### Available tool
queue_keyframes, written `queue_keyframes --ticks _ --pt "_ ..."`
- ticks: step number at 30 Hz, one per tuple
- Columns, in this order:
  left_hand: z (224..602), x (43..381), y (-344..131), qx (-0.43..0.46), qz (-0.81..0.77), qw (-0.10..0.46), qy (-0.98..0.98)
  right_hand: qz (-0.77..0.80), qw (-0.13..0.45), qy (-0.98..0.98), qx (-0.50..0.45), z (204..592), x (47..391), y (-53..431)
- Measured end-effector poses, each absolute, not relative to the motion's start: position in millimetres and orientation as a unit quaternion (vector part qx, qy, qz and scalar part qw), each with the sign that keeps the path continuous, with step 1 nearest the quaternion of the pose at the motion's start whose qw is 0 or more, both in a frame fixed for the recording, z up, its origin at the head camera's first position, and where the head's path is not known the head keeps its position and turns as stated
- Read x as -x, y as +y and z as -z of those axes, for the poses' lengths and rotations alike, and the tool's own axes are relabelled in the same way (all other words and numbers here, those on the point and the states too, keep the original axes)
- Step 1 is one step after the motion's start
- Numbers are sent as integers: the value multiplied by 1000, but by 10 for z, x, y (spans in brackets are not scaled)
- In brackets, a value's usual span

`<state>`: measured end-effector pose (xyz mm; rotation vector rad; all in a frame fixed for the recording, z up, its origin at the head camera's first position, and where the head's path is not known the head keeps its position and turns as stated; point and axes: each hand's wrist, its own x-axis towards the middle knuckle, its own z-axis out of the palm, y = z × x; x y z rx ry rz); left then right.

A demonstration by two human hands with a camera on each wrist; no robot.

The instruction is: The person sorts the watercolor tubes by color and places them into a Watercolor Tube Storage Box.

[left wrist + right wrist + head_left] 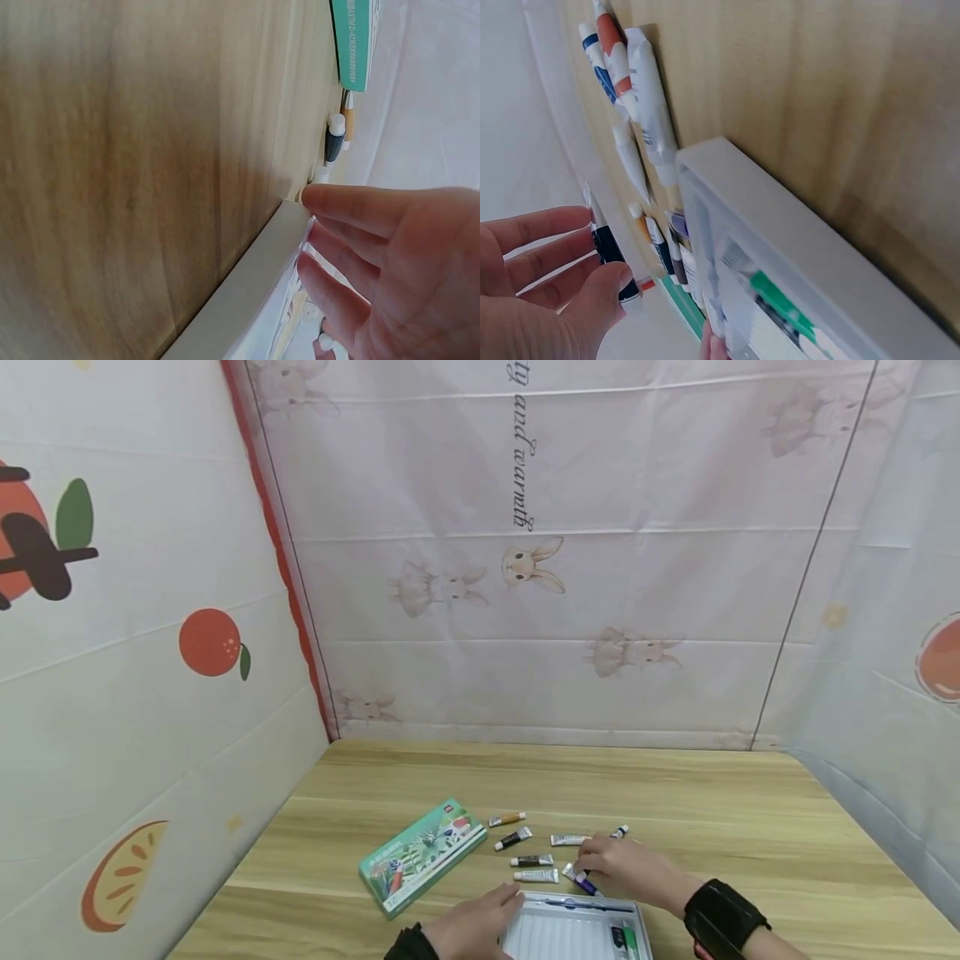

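Observation:
My right hand (630, 862) is over the table behind a white plastic case. In the right wrist view its thumb and fingers pinch a slim dark paint tube (609, 246) with a white cap. Below that hand, a purple-labelled paint tube (585, 883) lies by the case's back edge. My left hand (476, 922) rests at the left edge of the white case (517, 935), its fingers fairly straight against the rim in the left wrist view. Inside the case lie a green paint tube (631, 938), a dark-labelled tube (618, 937) and a thin dark brush (588, 906).
Several paint tubes lie loose behind the case, among them an ochre tube (507, 819), a black tube (513, 837) and a white tube (536, 876). A teal illustrated box (423, 856) lies to their left. Printed cloth walls (525, 693) surround the wooden table (337, 793).

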<state>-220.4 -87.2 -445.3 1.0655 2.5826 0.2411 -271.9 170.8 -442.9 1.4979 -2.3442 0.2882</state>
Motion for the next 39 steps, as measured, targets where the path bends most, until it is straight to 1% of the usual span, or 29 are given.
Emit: queue_keyframes --ticks 5,11,18,29,39 --pt "4460 2199 -874 -369 -87 168 910 -101 176 -828 -523 4479 2635 1727" --pt "4453 2196 -885 -371 -94 168 908 -107 152 -832 -522 4491 2520 1736" --pt "4463 2187 -885 -368 -99 169 909 -105 144 -831 -527 4518 2387 1731" --pt "4449 2186 -878 -362 -104 171 910 -117 168 -805 -556 4564 2262 1759" --pt "4437 2188 -855 -346 -105 183 914 -163 123 -784 -586 4546 2136 1740"
